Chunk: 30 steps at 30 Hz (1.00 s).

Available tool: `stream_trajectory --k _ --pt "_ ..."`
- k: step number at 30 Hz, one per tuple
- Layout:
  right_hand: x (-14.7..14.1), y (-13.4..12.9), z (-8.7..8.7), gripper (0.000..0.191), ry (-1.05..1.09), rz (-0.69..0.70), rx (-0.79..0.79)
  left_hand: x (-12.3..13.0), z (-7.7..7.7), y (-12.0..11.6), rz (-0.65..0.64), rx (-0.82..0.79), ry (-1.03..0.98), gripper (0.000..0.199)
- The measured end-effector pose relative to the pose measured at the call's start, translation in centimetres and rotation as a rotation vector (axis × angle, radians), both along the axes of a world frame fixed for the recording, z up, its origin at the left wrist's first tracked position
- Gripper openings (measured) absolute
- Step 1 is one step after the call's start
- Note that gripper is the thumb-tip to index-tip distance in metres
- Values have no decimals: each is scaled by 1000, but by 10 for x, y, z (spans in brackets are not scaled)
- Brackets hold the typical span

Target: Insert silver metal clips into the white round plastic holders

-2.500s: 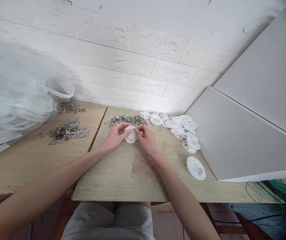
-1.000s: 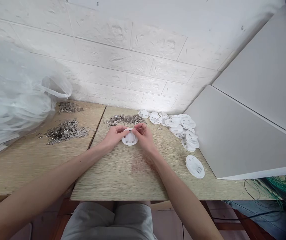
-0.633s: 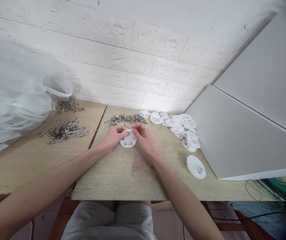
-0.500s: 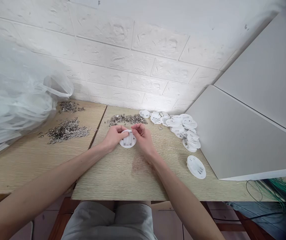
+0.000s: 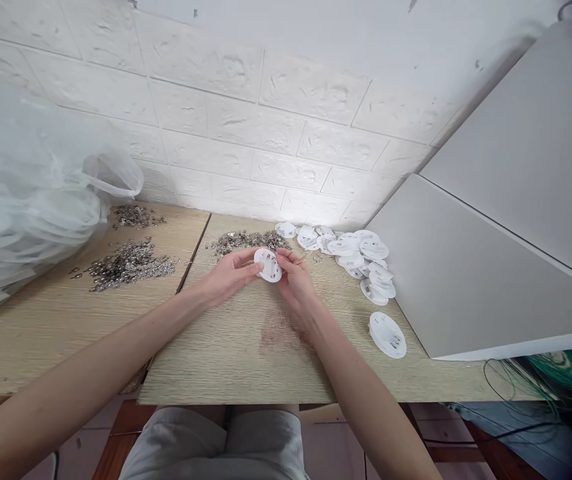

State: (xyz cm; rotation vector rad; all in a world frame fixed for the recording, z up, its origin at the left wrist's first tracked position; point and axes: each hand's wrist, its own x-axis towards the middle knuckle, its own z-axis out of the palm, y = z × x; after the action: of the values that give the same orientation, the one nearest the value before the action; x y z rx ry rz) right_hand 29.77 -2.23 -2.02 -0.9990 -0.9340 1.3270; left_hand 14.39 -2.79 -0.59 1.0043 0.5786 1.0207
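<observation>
A round white plastic disc (image 5: 269,265) with small slots is held up over the middle of the table, its flat face tilted toward me. My left hand (image 5: 231,277) grips its left edge between thumb and fingers. The thumb and fingers of my right hand (image 5: 295,273) close on its right edge. Just behind my hands lies a pile of small metal pieces (image 5: 239,240). Several similar white discs (image 5: 361,250) are heaped to the right, against the wall and grey panel. One more disc or small stack (image 5: 387,335) lies nearer the front.
On the left table part lie a large pile of small metal parts (image 5: 131,265) and a smaller one (image 5: 133,215). A clear plastic bag (image 5: 31,220) full of white parts stands far left. Grey panels (image 5: 496,267) rise at the right, near green wires (image 5: 566,370).
The disc has been turned over from its side with the compartments to its flatter face, and raised slightly to the right. Both hands still hold it. The view has shifted a little.
</observation>
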Motion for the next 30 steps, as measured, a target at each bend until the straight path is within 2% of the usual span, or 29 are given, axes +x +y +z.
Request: stream_trajectory --k 2,3,6,8,10,14,16,18,21,30 --pt "-2 -2 1 4 -89 -18 -18 0 -4 2 -1 20 -11 38" --pt "-2 -3 2 9 -182 -25 -6 -1 -6 3 5 20 -18 37" --pt "0 -8 5 25 -610 13 127 -5 -9 10 38 -24 -13 36" --pt "4 -11 8 26 -871 64 181 -10 -10 14 57 -58 32 38" --pt "9 -12 10 24 -1022 107 184 -13 -11 18 68 -60 94 42" --pt "12 -11 13 27 -1079 179 252 -14 -14 20 89 16 177 48" --pt "11 -11 12 34 -1120 168 314 -13 -15 20 90 45 188 50" --pt "10 -12 12 34 -1157 132 353 -12 -16 20 92 48 188 51" --pt "9 -13 11 27 -1158 116 368 -12 -17 20 116 39 199 54" --pt "7 -14 13 25 -1149 124 355 -9 -15 18 165 40 229 55"
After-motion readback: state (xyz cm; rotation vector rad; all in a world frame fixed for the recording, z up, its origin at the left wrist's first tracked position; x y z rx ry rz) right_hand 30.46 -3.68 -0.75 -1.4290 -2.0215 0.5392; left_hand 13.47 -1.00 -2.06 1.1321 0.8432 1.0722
